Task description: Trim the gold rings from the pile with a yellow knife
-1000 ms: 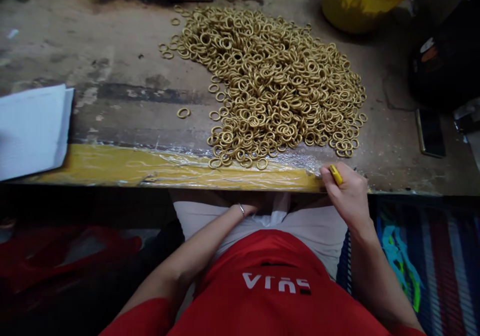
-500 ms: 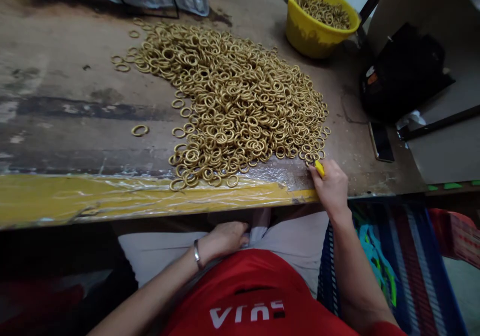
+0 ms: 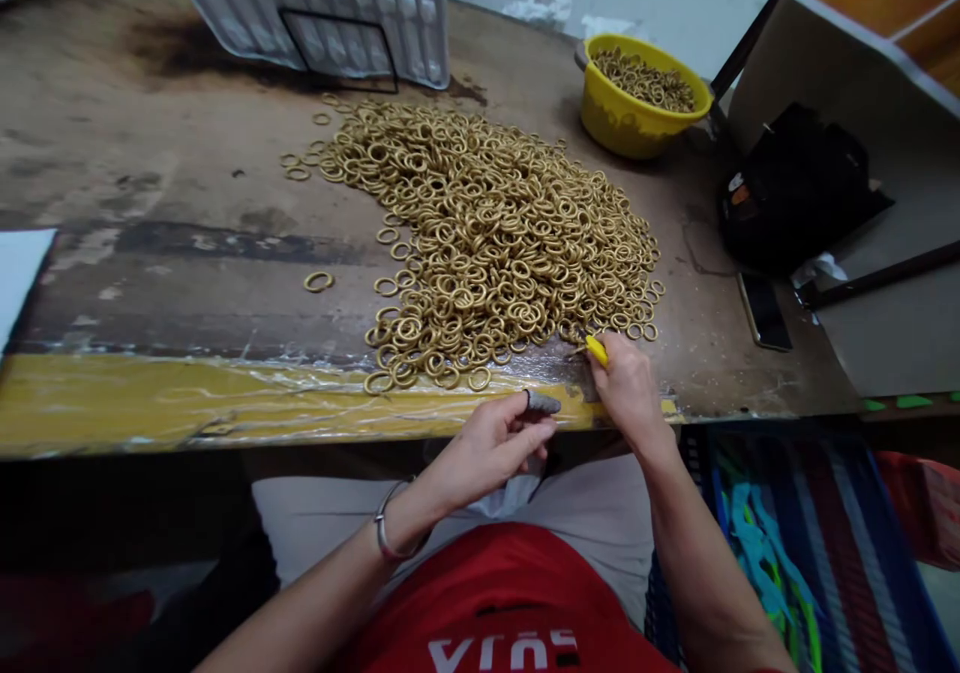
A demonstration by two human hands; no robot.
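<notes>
A large heap of gold-coloured rings [image 3: 495, 223] spreads over the worktable. My right hand [image 3: 626, 383] is closed around a small yellow-handled tool [image 3: 597, 350], its tip close to rings at the heap's near edge. The tool's tip is too small to make out, and so is whether it touches a ring. Over the table's front edge, to the left of that, my left hand [image 3: 495, 443] has its index finger and thumb apart and shows nothing held. A grey finger cover [image 3: 541, 403] sits on its index finger.
A yellow basin [image 3: 637, 118] of similar rings stands at the back right. Near it are a black bag [image 3: 795, 193] and a phone [image 3: 763, 311]. A ribbed pale panel [image 3: 352, 13] stands behind the heap. One loose ring [image 3: 319, 282] lies left. Yellow tape [image 3: 187, 408] covers the front edge.
My left hand has risen from my lap to the table edge, and its fingers have come apart. My right hand has shifted left along the heap with the yellow-handled tool. The view has tilted up.
</notes>
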